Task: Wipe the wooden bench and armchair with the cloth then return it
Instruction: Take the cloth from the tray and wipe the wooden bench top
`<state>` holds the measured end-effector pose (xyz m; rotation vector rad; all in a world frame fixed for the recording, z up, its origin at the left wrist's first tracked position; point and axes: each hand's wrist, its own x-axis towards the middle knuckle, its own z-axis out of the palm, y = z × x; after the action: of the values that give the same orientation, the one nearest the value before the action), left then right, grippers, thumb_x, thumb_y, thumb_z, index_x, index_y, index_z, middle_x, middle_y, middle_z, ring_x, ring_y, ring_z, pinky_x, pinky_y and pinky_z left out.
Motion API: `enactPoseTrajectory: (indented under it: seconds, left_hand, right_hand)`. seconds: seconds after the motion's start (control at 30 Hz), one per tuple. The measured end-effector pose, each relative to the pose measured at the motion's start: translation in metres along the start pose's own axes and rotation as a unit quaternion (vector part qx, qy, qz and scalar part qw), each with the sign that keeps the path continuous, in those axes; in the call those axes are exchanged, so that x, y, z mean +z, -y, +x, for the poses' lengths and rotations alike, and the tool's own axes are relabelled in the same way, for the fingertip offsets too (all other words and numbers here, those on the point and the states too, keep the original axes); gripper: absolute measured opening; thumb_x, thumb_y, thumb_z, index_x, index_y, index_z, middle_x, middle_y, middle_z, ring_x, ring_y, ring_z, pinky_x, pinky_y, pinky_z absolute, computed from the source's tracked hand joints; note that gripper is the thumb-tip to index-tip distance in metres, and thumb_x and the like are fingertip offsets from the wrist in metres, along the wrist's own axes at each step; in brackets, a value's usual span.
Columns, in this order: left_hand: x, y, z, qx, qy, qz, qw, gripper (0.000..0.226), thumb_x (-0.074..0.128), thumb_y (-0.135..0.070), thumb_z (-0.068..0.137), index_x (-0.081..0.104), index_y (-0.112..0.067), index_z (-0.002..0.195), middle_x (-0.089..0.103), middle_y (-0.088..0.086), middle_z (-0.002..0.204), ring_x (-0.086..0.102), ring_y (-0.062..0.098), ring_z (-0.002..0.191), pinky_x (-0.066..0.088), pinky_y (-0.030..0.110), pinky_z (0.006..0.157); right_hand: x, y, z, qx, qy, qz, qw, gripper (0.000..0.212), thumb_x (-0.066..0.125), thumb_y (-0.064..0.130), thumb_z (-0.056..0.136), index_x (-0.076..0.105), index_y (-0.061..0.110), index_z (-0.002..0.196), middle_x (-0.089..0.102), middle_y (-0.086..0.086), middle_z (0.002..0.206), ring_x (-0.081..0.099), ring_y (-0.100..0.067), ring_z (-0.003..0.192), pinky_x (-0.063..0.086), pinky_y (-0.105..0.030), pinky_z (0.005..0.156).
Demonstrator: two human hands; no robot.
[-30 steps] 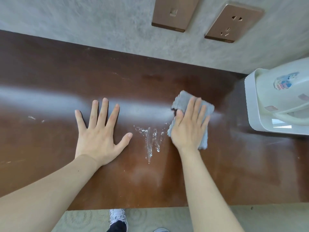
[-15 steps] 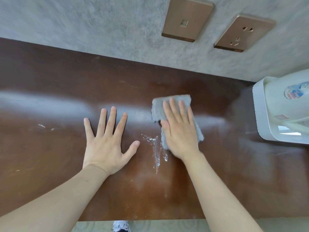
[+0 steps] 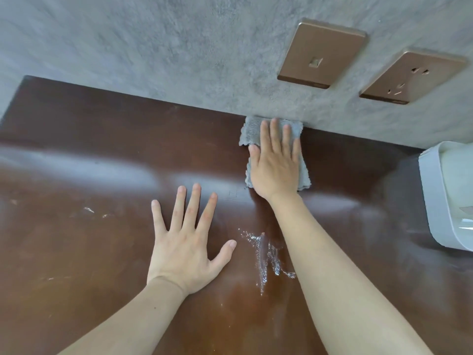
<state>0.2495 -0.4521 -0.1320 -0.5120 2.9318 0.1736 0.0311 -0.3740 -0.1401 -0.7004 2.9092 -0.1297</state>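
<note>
The dark brown wooden bench fills the view below a grey wall. A grey cloth lies flat on the bench with its far edge against the wall. My right hand presses flat on the cloth, fingers together and pointing at the wall. My left hand rests palm down on the bare wood nearer to me, fingers spread, holding nothing. A patch of white wet streaks lies between my two forearms. The armchair is not in view.
A white plastic appliance stands on the bench at the right edge. Two bronze wall plates, a switch and a socket, sit on the wall above the cloth. Small white specks mark the wood at the left.
My right hand has slid the cloth away from me, from beside the white streaks up to the wall. My left hand has stayed flat on the wood.
</note>
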Motion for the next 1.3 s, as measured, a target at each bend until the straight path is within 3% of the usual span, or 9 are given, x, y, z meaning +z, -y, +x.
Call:
enactPoseTrajectory:
  seconds: [0.17,0.3,0.6,0.77,0.83,1.0,1.1,1.2,1.3]
  left_hand:
    - [-0.002,0.001,-0.001,0.000,-0.002,-0.006,1.000,0.088,0.032,-0.073,0.089,0.035,-0.019,0.157,0.022,0.013,0.166,0.017,0.035,0.154,0.014,0.072,0.115]
    - [-0.002,0.001,-0.001,-0.001,-0.006,-0.014,1.000,0.087,0.034,-0.072,0.088,0.037,-0.020,0.157,0.024,0.011,0.166,0.018,0.034,0.154,0.015,0.072,0.115]
    - [0.000,0.002,-0.001,-0.003,-0.007,-0.010,1.000,0.085,0.033,-0.073,0.089,0.039,-0.020,0.156,0.025,0.011,0.166,0.020,0.034,0.154,0.015,0.072,0.115]
    - [0.000,0.001,-0.001,-0.004,-0.007,-0.008,1.000,0.086,0.034,-0.073,0.089,0.039,-0.019,0.156,0.025,0.012,0.165,0.019,0.035,0.154,0.014,0.072,0.115]
    - [-0.001,0.000,-0.001,-0.005,-0.001,-0.006,1.000,0.087,0.034,-0.073,0.088,0.038,-0.019,0.156,0.025,0.013,0.166,0.019,0.035,0.154,0.014,0.073,0.114]
    - [-0.003,0.000,0.000,-0.003,-0.005,-0.013,1.000,0.086,0.035,-0.071,0.087,0.039,-0.019,0.156,0.026,0.012,0.165,0.020,0.035,0.153,0.015,0.073,0.114]
    - [-0.003,0.000,-0.001,-0.004,-0.006,-0.007,1.000,0.086,0.033,-0.072,0.088,0.039,-0.019,0.156,0.025,0.011,0.165,0.019,0.034,0.154,0.014,0.072,0.115]
    - [-0.002,0.000,0.000,-0.009,-0.005,0.003,1.000,0.086,0.031,-0.073,0.089,0.038,-0.020,0.156,0.024,0.011,0.166,0.018,0.033,0.154,0.014,0.071,0.115]
    - [0.000,0.001,-0.001,-0.010,-0.003,0.010,1.000,0.085,0.030,-0.073,0.090,0.037,-0.020,0.156,0.024,0.010,0.166,0.018,0.032,0.154,0.015,0.070,0.115]
  right_hand:
    - [0.005,0.077,0.007,-0.204,0.022,-0.018,0.979,0.060,0.020,0.045,0.106,0.005,0.020,0.159,0.002,0.001,0.168,-0.005,-0.025,0.154,-0.004,-0.046,0.124]
    - [0.004,0.080,0.009,-0.255,0.039,-0.018,0.966,0.059,0.021,0.046,0.107,0.005,0.023,0.159,0.001,0.004,0.168,-0.004,-0.019,0.154,-0.004,-0.042,0.124]
    - [-0.010,-0.049,-0.021,0.016,-0.001,0.024,1.000,0.059,0.010,0.046,0.105,0.001,0.026,0.159,-0.001,0.004,0.168,-0.005,-0.018,0.154,-0.002,-0.042,0.125]
    - [-0.006,-0.037,-0.020,0.188,-0.017,0.031,0.981,0.059,0.016,0.041,0.106,0.001,0.021,0.160,-0.002,-0.002,0.168,-0.006,-0.025,0.154,-0.002,-0.049,0.124]
    - [-0.003,-0.006,-0.012,0.160,-0.010,0.029,0.987,0.059,0.016,0.043,0.105,0.002,0.022,0.159,-0.001,-0.002,0.168,-0.005,-0.026,0.154,-0.004,-0.049,0.123]
    - [0.008,0.080,-0.001,-0.118,0.015,0.018,0.993,0.057,0.021,0.044,0.106,0.007,0.026,0.159,0.003,0.003,0.168,-0.005,-0.023,0.154,-0.007,-0.046,0.124]
    - [0.006,0.077,0.002,-0.199,0.025,0.005,0.980,0.056,0.020,0.044,0.107,0.009,0.027,0.159,0.004,0.005,0.168,-0.003,-0.020,0.155,-0.005,-0.043,0.124]
    - [0.003,0.029,0.001,-0.182,0.013,0.013,0.983,0.056,0.019,0.046,0.106,0.010,0.029,0.159,0.006,0.006,0.168,0.000,-0.018,0.154,-0.002,-0.041,0.124]
    - [-0.003,-0.044,-0.006,-0.057,-0.006,0.025,0.998,0.056,0.017,0.046,0.106,0.008,0.029,0.159,0.004,0.006,0.168,-0.001,-0.018,0.154,-0.001,-0.042,0.125]
